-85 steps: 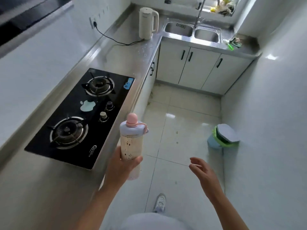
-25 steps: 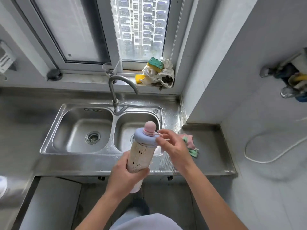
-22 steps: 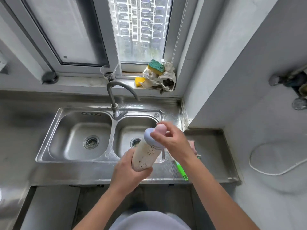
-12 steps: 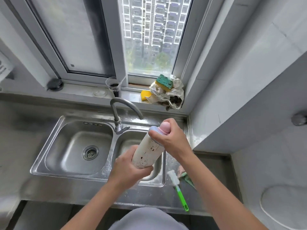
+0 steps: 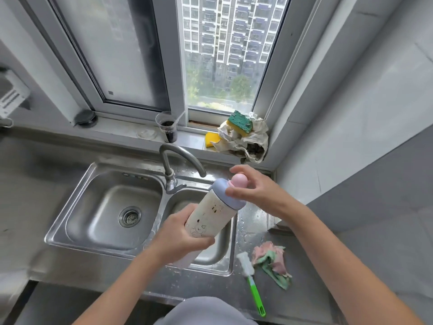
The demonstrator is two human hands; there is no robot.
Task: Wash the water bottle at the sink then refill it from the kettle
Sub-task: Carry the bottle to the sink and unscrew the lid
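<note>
Head view looks down on the steel tabletop (image 5: 70,270) and its double sink (image 5: 103,221), the curved tap (image 5: 180,156) arching toward the right basin. Above that basin the water bottle (image 5: 210,214) is held tilted, lid end up and to the right. The left hand (image 5: 180,238) is wrapped around the bottle's lower body, fingers closed on it. The right hand (image 5: 255,191) sits at the top, thumb pressing the blue lid (image 5: 225,195) and fingers curled loosely round the pink knob (image 5: 239,179); the lid sits on the bottle. Right of the sink lie a pink-and-green cloth (image 5: 271,261) and, just beside it, a green-handled bottle brush (image 5: 251,282). Half a second ago the right hand covered the lid fully; now its fingers have spread, and knob and lid show.
</note>
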